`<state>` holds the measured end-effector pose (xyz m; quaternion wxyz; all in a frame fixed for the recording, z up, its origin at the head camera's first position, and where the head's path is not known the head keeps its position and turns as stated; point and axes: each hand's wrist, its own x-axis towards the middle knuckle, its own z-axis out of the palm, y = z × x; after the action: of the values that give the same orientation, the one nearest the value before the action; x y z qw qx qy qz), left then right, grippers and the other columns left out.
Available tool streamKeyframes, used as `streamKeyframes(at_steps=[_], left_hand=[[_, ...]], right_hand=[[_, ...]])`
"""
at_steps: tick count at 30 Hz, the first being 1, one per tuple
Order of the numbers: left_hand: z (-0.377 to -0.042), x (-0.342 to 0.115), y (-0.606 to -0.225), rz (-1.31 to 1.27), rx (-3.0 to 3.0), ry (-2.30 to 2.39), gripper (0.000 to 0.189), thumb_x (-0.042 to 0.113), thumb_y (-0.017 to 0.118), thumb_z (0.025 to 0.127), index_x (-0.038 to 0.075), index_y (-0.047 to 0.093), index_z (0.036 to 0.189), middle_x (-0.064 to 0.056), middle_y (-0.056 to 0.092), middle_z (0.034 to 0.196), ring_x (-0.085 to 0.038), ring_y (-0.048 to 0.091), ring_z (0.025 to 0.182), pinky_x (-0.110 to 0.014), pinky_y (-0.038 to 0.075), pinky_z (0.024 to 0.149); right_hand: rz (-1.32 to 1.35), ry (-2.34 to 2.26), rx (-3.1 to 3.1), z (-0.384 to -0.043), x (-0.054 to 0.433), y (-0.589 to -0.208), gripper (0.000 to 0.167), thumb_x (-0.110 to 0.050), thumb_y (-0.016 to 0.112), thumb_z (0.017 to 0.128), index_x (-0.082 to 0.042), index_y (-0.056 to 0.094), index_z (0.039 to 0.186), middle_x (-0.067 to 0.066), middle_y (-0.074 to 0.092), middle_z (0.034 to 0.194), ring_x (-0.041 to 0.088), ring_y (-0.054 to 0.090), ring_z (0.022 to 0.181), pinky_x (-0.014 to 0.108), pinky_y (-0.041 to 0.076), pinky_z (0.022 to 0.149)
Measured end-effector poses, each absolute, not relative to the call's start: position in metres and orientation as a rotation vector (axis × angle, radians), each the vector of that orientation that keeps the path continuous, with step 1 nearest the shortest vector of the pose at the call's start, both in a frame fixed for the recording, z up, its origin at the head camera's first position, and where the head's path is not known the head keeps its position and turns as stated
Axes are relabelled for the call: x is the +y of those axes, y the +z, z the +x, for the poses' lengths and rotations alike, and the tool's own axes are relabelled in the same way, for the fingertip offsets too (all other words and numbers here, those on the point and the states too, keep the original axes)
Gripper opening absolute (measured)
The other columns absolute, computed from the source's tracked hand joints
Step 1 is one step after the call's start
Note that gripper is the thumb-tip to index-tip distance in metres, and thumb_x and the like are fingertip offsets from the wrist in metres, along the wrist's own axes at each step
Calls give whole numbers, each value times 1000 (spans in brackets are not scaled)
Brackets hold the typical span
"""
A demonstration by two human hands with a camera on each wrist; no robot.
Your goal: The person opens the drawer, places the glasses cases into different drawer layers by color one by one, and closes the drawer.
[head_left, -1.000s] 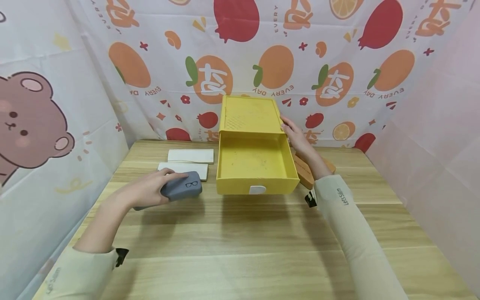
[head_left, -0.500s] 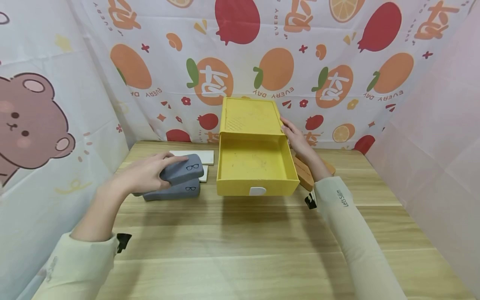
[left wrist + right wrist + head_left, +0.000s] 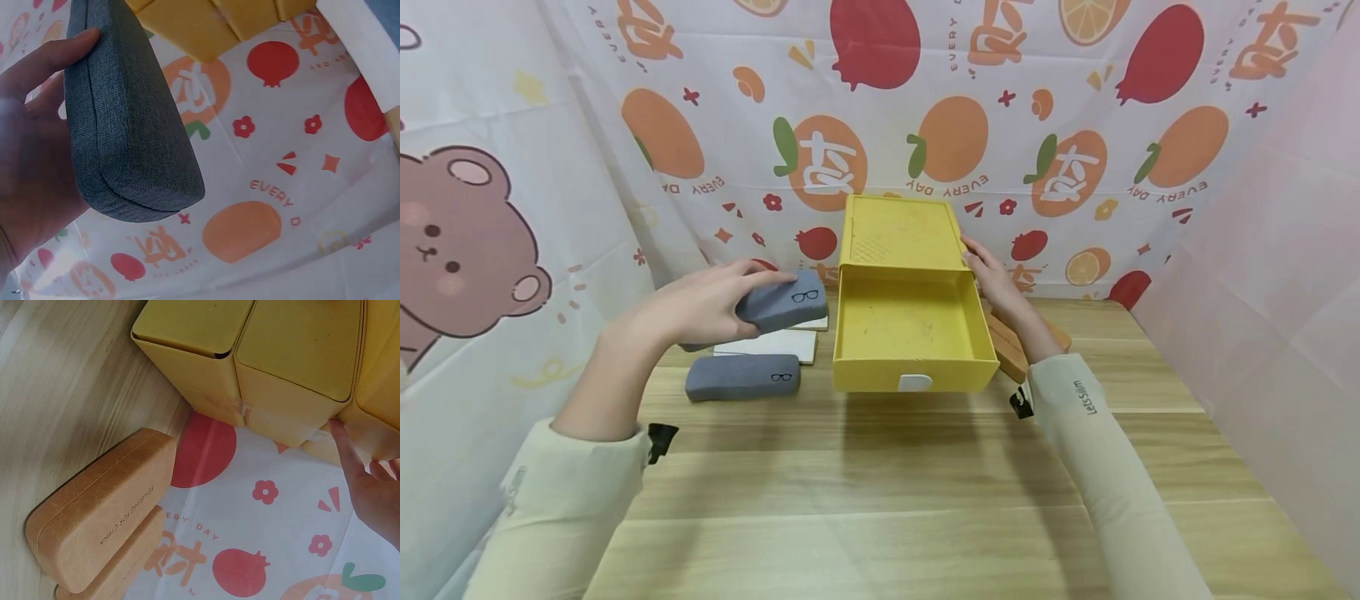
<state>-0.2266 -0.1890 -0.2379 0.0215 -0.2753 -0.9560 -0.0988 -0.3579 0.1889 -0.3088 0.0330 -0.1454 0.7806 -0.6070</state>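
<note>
My left hand (image 3: 696, 304) holds a grey-blue glasses case (image 3: 782, 302), fingers over its top and thumb at its near side. It is raised above two flat white pieces (image 3: 767, 343). In the left wrist view the fabric case (image 3: 128, 119) lies across the palm with its seam visible. A matching grey glasses case (image 3: 742, 377) rests on the table below. My right hand (image 3: 996, 279) touches the right side of the yellow drawer unit (image 3: 902, 229); its topmost drawer (image 3: 913, 321) is pulled out, with nothing inside. In the right wrist view a straight finger meets the unit's edge.
Two tan glasses cases (image 3: 106, 512) lie right of the drawer unit, partly behind my right forearm in the head view. The wooden table (image 3: 925, 500) spreads in front. A fruit-print cloth (image 3: 737, 125) hangs behind, with more cloth at both sides.
My left hand has lifted the grey case up and toward the back, uncovering the matching case on the table. The right hand and the pulled-out drawer stay where they were.
</note>
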Motion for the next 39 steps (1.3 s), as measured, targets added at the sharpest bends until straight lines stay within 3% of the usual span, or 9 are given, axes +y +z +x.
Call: streamKeyframes(at_steps=[8, 18, 28, 35, 39], left_hand=[[-236, -162, -210, -886, -2968, -309, 68, 14, 66, 74, 24, 43, 138, -10, 44, 124, -27, 44, 97, -42, 43, 74], [-253, -107, -197, -1069, -2893, -237, 67, 15, 66, 77, 28, 42, 138, -6, 43, 127, -22, 45, 102, -40, 41, 84], [-273, -65, -211, -1212, -2813, -80, 68, 21, 68, 78, 29, 40, 139, -7, 43, 129, -26, 45, 103, -39, 41, 86], [-279, -45, -225, -1249, -2822, 25, 67, 26, 68, 78, 31, 40, 139, -7, 44, 129, -25, 44, 105, -39, 39, 87], [-282, -38, -230, -1271, -2818, 94, 63, 26, 67, 79, 31, 43, 137, -7, 46, 127, -24, 44, 105, -40, 38, 86]], right_hand=[[-458, -1864, 2396, -351, 187, -302, 50, -29, 36, 100, -18, 23, 147, 8, 26, 146, 28, 46, 112, 44, 46, 86], [-468, -1879, 2394, -355, 190, -308, 51, -31, 35, 100, -19, 22, 147, 9, 27, 146, 28, 44, 117, 44, 45, 87], [-439, -1845, 2437, -354, 191, -307, 50, -33, 36, 99, -21, 25, 147, 6, 28, 145, 25, 43, 116, 45, 43, 89], [-439, -1816, 2450, -355, 190, -307, 51, -35, 36, 99, -21, 24, 147, 8, 32, 142, 23, 44, 109, 35, 46, 81], [-435, -1829, 2441, -355, 190, -307, 50, -35, 36, 99, -22, 25, 147, 7, 32, 143, 23, 45, 110, 38, 45, 84]])
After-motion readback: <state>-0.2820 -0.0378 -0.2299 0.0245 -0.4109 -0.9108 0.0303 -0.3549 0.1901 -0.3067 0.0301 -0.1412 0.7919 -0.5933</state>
